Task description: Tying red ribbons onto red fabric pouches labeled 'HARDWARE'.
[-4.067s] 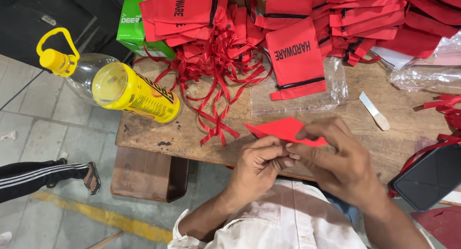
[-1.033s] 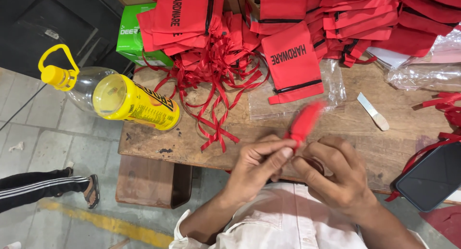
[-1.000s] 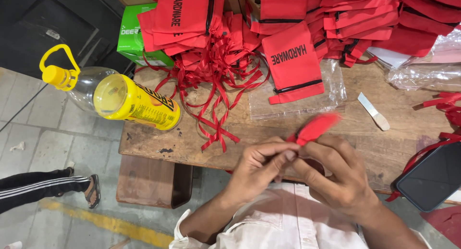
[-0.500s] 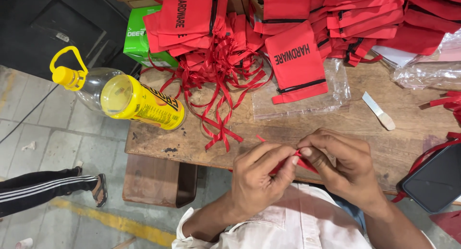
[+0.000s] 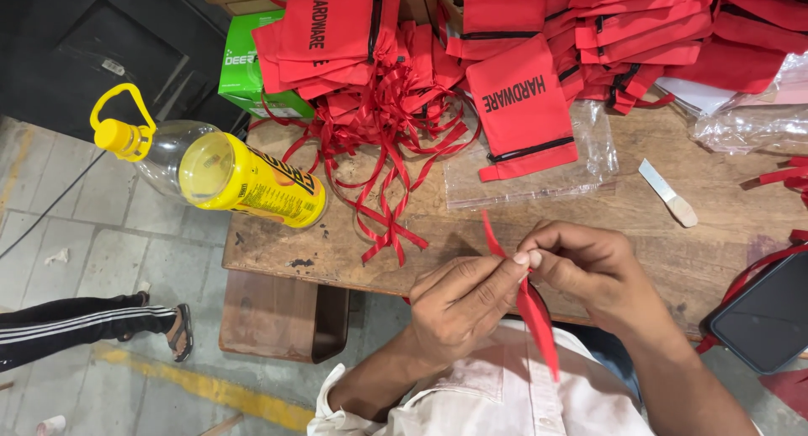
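Surface: worn wooden bench, red pouches heaped at the back.
Left hand: fingertips pinched on the red ribbon.
Right hand: pinching the same ribbon.
Change: the flat red piece seen earlier is now a narrow strip, hanging over the lap.

We see our two bare forearms rising from the bottom edge and meeting at the centre. Our left hand curls inward, thumb and forefinger pinched together. Our right hand faces it, knuckles up, its fingertips touching those of the left.
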